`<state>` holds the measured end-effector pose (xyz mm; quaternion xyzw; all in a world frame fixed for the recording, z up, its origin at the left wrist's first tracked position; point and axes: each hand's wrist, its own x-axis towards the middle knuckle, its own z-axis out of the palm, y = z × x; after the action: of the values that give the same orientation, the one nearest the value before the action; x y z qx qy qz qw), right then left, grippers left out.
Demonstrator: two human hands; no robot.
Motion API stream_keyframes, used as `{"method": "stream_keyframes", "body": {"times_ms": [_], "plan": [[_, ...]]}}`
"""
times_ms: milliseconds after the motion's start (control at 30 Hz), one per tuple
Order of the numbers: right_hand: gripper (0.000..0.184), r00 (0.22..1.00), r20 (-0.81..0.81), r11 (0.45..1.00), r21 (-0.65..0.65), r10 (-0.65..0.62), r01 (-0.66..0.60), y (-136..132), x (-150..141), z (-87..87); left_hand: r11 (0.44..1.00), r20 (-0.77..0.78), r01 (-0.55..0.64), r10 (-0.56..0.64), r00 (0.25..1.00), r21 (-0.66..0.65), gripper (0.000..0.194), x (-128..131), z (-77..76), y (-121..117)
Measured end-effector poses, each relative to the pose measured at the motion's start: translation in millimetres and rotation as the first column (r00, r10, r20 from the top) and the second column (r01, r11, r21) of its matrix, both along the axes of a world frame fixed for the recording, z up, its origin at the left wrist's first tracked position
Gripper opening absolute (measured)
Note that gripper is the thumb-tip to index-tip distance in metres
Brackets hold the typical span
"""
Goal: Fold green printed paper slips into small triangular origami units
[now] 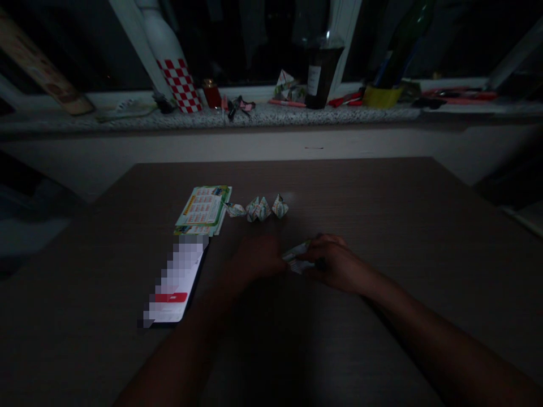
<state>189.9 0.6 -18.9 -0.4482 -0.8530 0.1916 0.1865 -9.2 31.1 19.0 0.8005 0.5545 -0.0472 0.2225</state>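
Both hands meet on the dark table (382,215). The left hand (257,259) and right hand (335,263) pinch a small folded paper (297,257) between their fingertips, fingers closed on its two ends.

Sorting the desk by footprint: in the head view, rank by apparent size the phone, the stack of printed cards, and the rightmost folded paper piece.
1. Phone, though it lies nearer the camera.
2. Stack of printed cards.
3. Rightmost folded paper piece, clearly smallest.
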Motion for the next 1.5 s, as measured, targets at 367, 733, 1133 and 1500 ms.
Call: {"method": "stream_keyframes", "body": {"times_ms": [367,733,1133,1500], "plan": [[0.04,0.998,0.022,0.997,-0.055,0.055,-0.053,-1,4,4.1,0.994,0.004,-0.039,0.04,0.999,-0.102,0.014,-29,-5.9,5],[0.027,0.977,0.064,0.978,0.029,0.205,-0.207,-5,4,15.1,0.897,0.208,0.33,-0.397,0.894,0.295,0.017,-4,-12.0,-25],[0.011,0.983,-0.065,0.969,0.189,0.173,-0.158,-2,11,7.7,0.783,0.062,0.356,-0.446,0.893,0.509,0.016,-6,-18.4,-23],[0.01,0.953,-0.216,0.864,0.497,0.212,-0.079,-5,9,12.2,0.661,0.22,0.198,-0.494,0.842,0.724,0.01,-5,-6.1,-27]]}}
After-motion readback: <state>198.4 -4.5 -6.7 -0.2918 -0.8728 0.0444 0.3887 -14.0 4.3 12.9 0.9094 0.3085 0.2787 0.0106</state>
